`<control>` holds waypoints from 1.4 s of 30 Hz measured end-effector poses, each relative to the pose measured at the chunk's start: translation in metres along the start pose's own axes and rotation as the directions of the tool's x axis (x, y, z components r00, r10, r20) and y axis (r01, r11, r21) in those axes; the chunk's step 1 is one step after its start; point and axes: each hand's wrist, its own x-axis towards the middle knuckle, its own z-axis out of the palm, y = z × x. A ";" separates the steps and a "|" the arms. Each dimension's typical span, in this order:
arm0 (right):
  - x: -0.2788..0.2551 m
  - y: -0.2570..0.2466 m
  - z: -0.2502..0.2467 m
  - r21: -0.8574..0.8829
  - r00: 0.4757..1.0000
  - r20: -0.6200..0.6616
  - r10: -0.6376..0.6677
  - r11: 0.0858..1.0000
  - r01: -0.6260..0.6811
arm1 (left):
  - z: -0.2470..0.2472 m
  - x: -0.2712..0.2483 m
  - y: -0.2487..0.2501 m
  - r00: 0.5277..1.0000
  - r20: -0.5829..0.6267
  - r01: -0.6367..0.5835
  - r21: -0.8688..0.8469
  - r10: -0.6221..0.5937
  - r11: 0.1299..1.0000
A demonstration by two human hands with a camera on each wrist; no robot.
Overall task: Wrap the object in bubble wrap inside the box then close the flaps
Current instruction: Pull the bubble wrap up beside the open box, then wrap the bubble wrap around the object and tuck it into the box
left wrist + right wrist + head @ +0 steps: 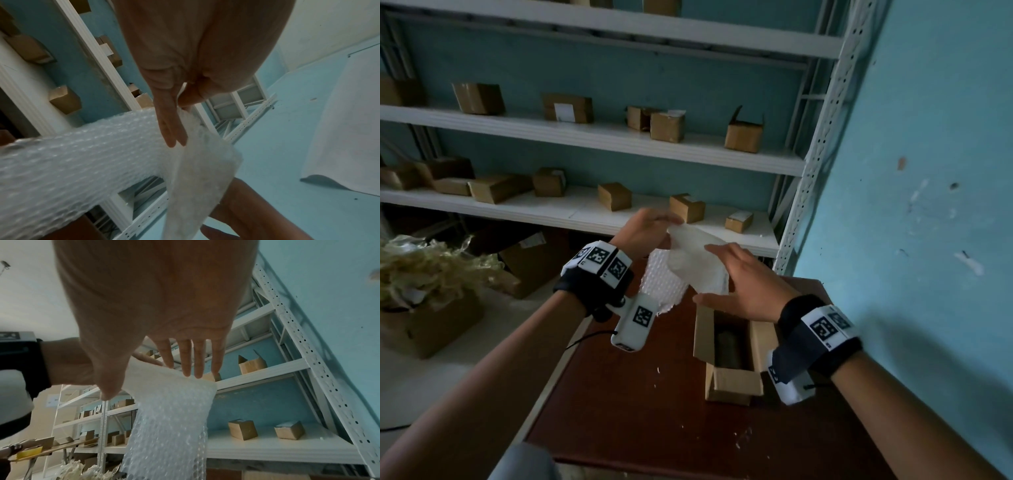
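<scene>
A sheet of bubble wrap (688,270) hangs in the air above the dark red table (640,404). My left hand (654,226) pinches its top corner between thumb and fingers (171,129). My right hand (736,274) is spread flat, and its straight fingertips (191,373) touch the upper edge of the bubble wrap (170,418). Below my right hand an open cardboard box (732,380) stands on the table. A dark cylindrical object (727,346) lies inside it, uncovered. In the left wrist view the bubble wrap (82,162) trails off to the left.
White metal shelves (592,140) with several small cardboard boxes stand behind the table. A blue wall (914,205) closes the right side. A carton of pale shredded filler (424,274) sits on the floor at left. White scraps dot the table.
</scene>
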 end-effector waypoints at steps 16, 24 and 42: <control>0.004 -0.031 -0.067 0.050 0.984 -0.173 -0.031 0.998 0.040 | -0.019 -0.013 0.054 0.935 -0.217 -0.258 0.123 0.279 0.958; 0.016 -0.037 -0.072 0.105 0.960 -0.280 0.019 0.994 0.011 | -0.027 -0.016 0.065 0.938 -0.239 -0.214 0.163 0.249 0.963; 0.018 -0.026 -0.074 0.896 0.906 0.027 0.421 0.392 -0.209 | -0.015 -0.007 0.048 0.889 -0.076 -0.367 0.471 0.452 0.802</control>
